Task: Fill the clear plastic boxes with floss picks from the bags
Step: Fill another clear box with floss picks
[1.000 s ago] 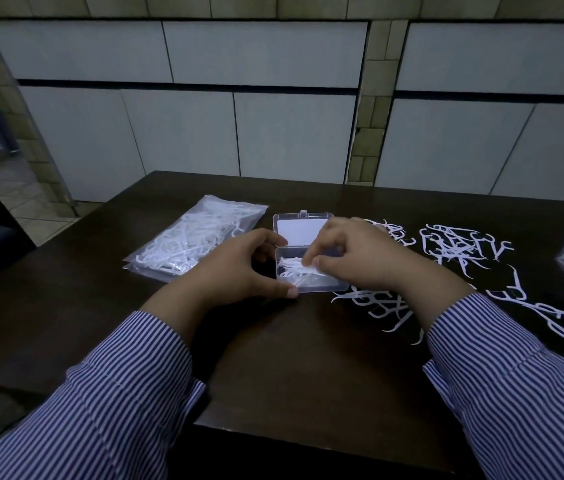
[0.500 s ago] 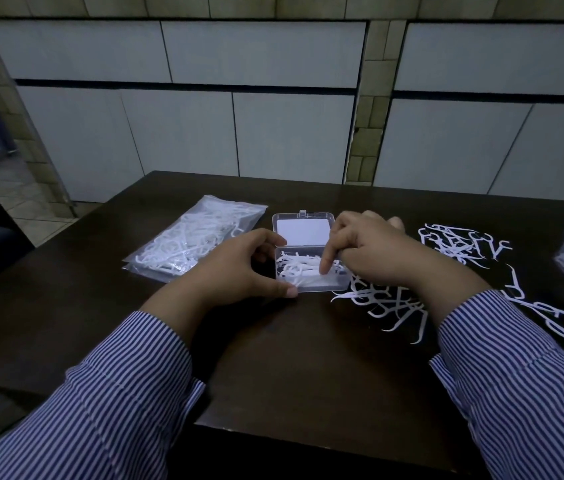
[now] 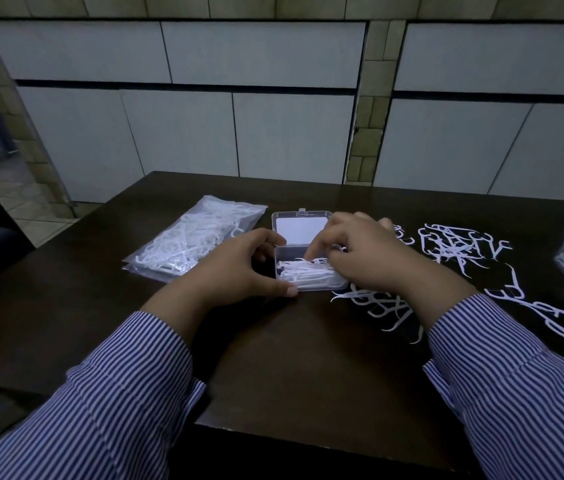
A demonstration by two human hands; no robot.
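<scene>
Right fingers [image 3: 311, 252] deeper in box [image 3: 303, 230]

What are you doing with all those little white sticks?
A person in a striped shirt is packing white plastic floss picks into a small clear plastic box with its lid open on a dark wooden table. The left hand holds the box at its left side, while the right hand reaches into it among the picks. More loose floss picks lie to the right, and a clear bag of picks lies to the left.

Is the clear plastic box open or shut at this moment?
Open. The clear plastic box has its lid swung back, and white floss picks show inside its base under the right hand.
</scene>
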